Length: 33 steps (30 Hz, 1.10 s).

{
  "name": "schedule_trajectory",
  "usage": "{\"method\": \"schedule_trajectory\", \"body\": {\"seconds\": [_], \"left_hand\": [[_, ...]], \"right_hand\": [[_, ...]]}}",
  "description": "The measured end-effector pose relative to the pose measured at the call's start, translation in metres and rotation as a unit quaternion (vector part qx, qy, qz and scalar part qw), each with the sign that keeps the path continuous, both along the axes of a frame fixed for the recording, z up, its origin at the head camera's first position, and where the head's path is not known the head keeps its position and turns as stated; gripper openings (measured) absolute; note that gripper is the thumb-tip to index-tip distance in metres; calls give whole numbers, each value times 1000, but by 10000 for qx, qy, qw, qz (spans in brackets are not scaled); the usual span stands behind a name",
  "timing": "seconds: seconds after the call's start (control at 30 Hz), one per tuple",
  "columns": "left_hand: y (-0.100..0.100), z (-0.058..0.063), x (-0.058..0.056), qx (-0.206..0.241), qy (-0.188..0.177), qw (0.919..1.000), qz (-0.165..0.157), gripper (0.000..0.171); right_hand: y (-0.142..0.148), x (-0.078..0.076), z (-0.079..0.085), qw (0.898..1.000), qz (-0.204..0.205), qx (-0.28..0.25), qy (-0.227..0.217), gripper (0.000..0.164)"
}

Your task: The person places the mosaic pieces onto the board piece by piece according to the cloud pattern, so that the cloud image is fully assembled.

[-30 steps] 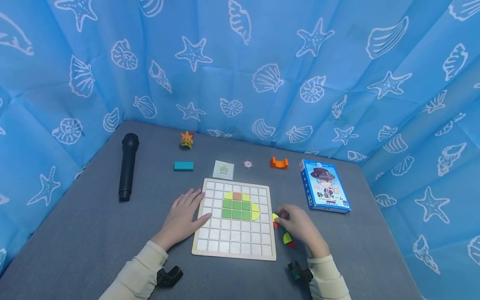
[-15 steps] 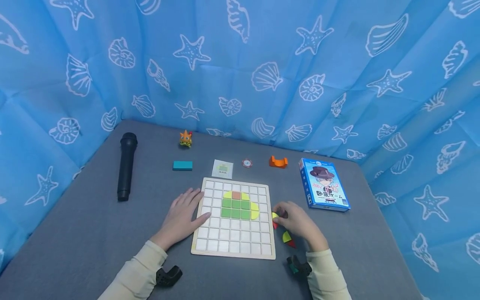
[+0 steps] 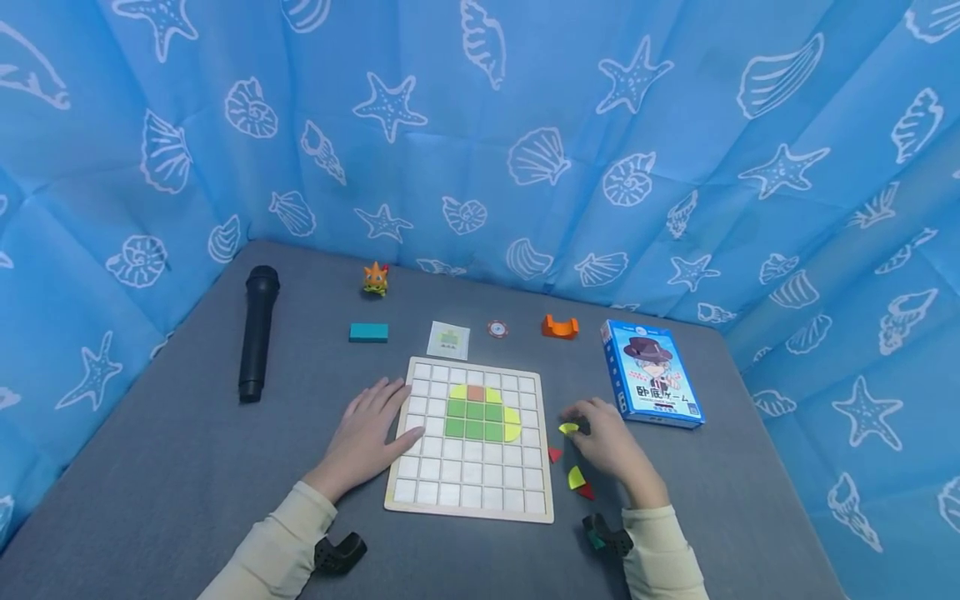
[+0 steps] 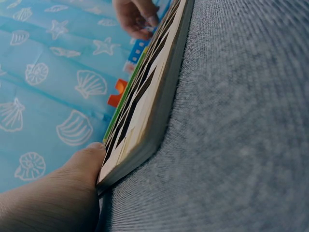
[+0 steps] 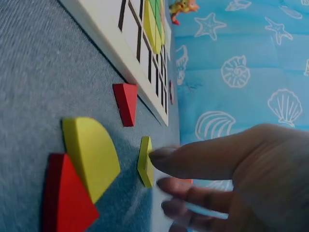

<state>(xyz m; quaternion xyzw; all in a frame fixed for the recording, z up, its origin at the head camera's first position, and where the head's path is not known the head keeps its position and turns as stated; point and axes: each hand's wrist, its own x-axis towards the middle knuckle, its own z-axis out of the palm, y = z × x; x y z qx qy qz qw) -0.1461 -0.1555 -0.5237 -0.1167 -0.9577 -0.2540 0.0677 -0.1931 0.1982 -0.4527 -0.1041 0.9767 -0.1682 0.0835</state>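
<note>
The left hand (image 3: pixel 369 429) lies spread along the left edge of a wooden grid board (image 3: pixel 468 496), its thumb on the surface. In the left wrist view the thumb rests on the board's corner. Green, yellow and orange tiles (image 3: pixel 474 410) form a shape in the board's cells. To the right of the board, the right hand (image 3: pixel 606 442) holds a yellow quarter-circle tile (image 5: pixel 145 162) at its thumb and fingertips, just above or on the cloth. Nearby lie a red triangle tile (image 5: pixel 126 105), another yellow quarter-circle tile (image 5: pixel 91 157) and another red tile (image 5: pixel 67 198).
Behind the board lie a pattern card (image 3: pixel 448 340), a teal block (image 3: pixel 368 332), a round chip (image 3: pixel 497 329) and an orange arch block (image 3: pixel 560 327). A game box (image 3: pixel 651 372) is at right, a black microphone (image 3: pixel 258 333) at left, a toy figure (image 3: pixel 376 279) at the back.
The right hand has moved slightly right with the yellow quarter-circle tile, away from the red triangle tile, which now lies apart beside the board. The left hand keeps its place.
</note>
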Motion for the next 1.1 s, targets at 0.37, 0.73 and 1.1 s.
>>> {"method": "schedule_trajectory", "body": {"seconds": [0.37, 0.73, 1.1], "left_hand": [[-2, 2, 1, 20, -39, 10000, 12, 72], [-1, 1, 2, 82, 19, 10000, 22, 72], [1, 0, 1, 71, -4, 10000, 7, 74]], "right_hand": [[-3, -2, 1, 9995, -117, 241, -189, 22], [-19, -1, 7, 9989, 273, -297, 250, 25], [-59, -3, 6, 9842, 1223, -1167, 535, 22]]}}
